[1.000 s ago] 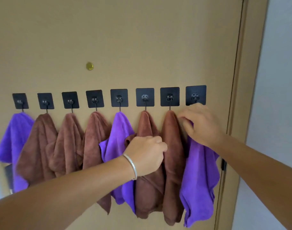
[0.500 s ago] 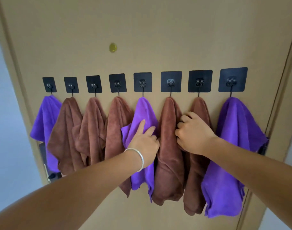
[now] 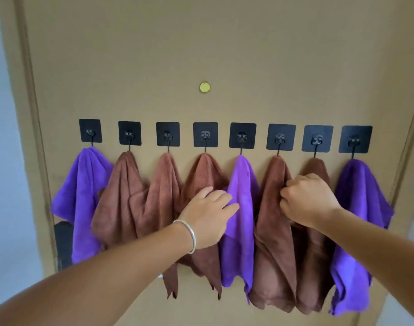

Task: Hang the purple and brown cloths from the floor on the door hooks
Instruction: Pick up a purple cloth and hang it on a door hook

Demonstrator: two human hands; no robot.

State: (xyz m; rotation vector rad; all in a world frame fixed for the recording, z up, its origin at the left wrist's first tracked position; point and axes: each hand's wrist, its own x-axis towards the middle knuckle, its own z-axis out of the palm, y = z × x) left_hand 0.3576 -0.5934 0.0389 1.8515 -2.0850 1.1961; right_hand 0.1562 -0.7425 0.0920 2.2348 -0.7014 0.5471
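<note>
Several black square hooks run in a row across the tan door, each with a cloth hanging from it. Purple cloths hang at the far left, fifth place and far right; brown cloths fill the other places. My left hand, with a silver bracelet, rests with straight fingers on the fifth purple cloth and the brown one beside it. My right hand has its fingers curled round the edge of the sixth cloth, a brown one.
A small brass disc sits on the door above the hooks. The door frame runs down the left and the right. A dark object shows at the door's lower left behind the purple cloth.
The view has shifted so the row of hooks sits more centred. My left hand slid slightly left on the purple cloth; my right hand keeps its hold on the brown cloth.
</note>
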